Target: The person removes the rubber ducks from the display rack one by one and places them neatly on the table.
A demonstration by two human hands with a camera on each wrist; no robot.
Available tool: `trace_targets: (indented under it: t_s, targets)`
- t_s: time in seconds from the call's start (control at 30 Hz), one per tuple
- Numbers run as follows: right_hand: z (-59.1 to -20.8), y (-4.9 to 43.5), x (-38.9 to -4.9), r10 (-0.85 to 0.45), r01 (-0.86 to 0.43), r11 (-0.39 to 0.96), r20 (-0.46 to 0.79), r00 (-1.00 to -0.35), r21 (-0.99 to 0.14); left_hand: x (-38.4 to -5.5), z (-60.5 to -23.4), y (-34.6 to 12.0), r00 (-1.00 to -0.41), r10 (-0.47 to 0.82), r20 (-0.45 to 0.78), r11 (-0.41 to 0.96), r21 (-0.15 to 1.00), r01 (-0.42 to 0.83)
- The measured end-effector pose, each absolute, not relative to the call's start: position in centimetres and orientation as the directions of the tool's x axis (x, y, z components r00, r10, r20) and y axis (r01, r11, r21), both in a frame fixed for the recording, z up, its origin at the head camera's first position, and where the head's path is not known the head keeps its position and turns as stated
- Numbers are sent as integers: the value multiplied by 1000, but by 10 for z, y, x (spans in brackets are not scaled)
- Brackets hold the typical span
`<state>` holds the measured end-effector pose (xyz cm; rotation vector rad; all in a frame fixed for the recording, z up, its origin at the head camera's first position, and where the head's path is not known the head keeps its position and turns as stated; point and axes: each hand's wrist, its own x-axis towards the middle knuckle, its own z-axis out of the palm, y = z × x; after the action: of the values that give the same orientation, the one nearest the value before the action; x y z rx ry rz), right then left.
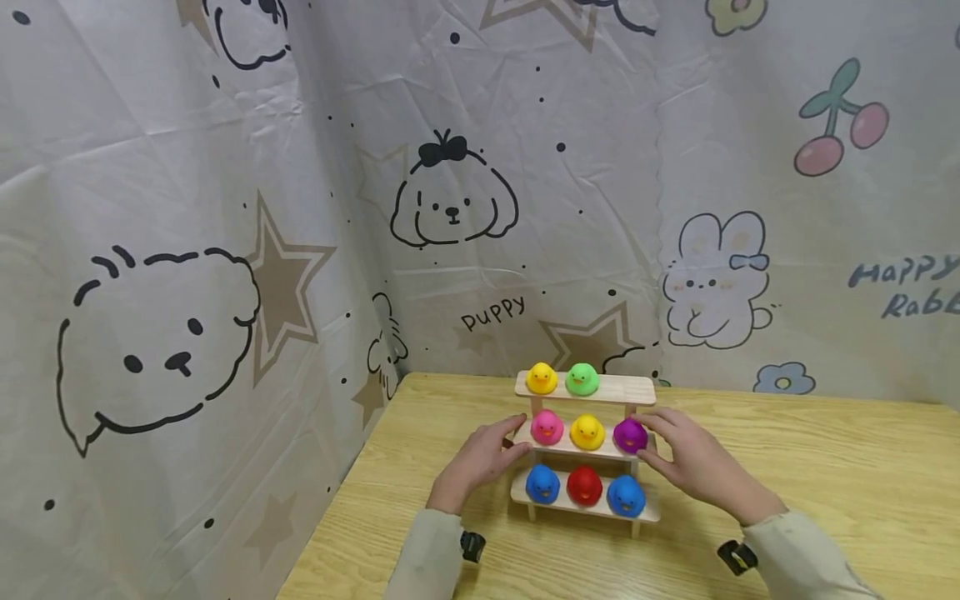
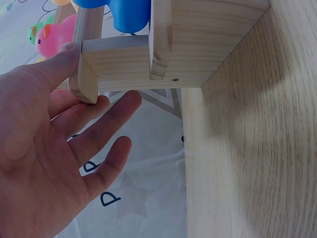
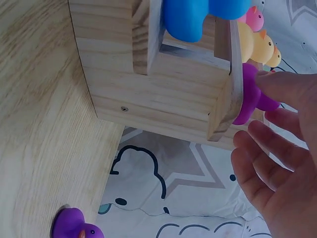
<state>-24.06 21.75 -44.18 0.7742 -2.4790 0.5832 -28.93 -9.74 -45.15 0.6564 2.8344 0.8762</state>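
Observation:
A three-tier wooden display shelf (image 1: 632, 389) carries small toy ducks. At the right end of its middle tier, my right hand (image 1: 701, 461) pinches a purple duck (image 1: 630, 436) between thumb and fingers; the duck sits on the board (image 3: 229, 106). My left hand (image 1: 480, 461) holds the left end of that same tier, its thumb on the board and fingertips around the edge (image 2: 88, 84). Beside the purple duck stand a yellow duck (image 1: 587, 432) and a pink duck (image 1: 547, 427). The bottom tier bears a red duck (image 1: 585, 486) between two blue ducks.
On the top tier are a yellow duck (image 1: 542, 378) and a green duck (image 1: 582, 379), both left of the bare right end. Another purple duck (image 3: 74, 225) lies on the wooden table (image 1: 825, 467), visible only in the right wrist view. A printed curtain (image 1: 525, 275) hangs behind.

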Motion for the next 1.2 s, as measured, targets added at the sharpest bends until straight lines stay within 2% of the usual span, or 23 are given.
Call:
trace_targets:
  t_s: [0.33,0.63,1.2]
  targets:
    - [-446,214,-245,-423,-631,733,557,-714,-252,-288,-451,-97,-901,433,31,740,558,375]
    - [-446,208,-246,-396,-601,754,546,-739,-266,-289,-451,-96,-901,434,27,737,564,372]
    - [-443,213,-240,-390,-631,731,600,-699,-260,-290,-453,-97,-896,442,40,730,565,385]
